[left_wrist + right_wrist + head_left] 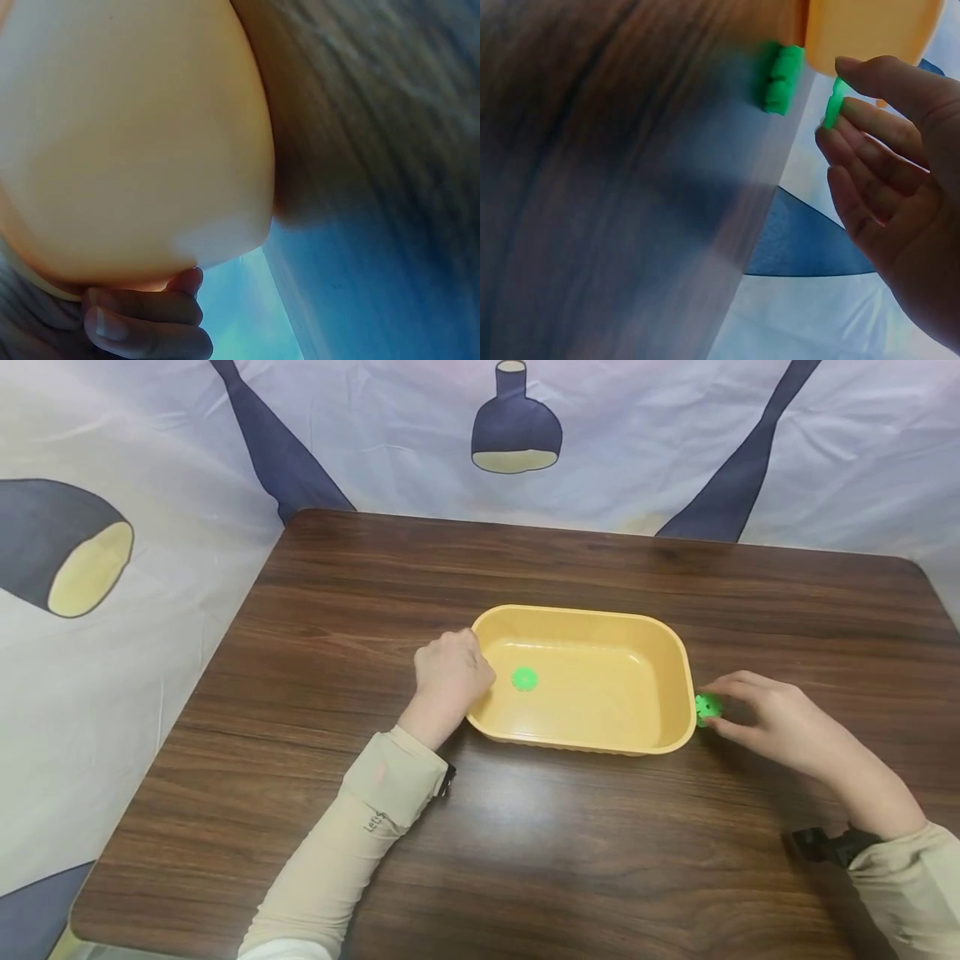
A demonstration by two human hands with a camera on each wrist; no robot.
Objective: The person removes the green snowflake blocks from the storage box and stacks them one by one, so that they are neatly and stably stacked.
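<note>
A yellow plastic basin (592, 693) sits on the table, with one notched green disc (524, 679) lying flat inside, toward its left end. My left hand (452, 670) grips the basin's left rim; in the left wrist view its curled fingers (150, 324) lie against the basin's wall. Just outside the right end is my right hand (776, 722). The right wrist view shows it pinching a thin green disc (833, 103) between thumb and fingers. Beside that, a short stack of green discs (784, 79) stands on the table close to the basin.
The dark wood-grain table (315, 652) reaches back to a hanging cloth (405, 443) printed with lamp shapes. The same cloth covers the left side. Black straps (832, 845) circle both wrists.
</note>
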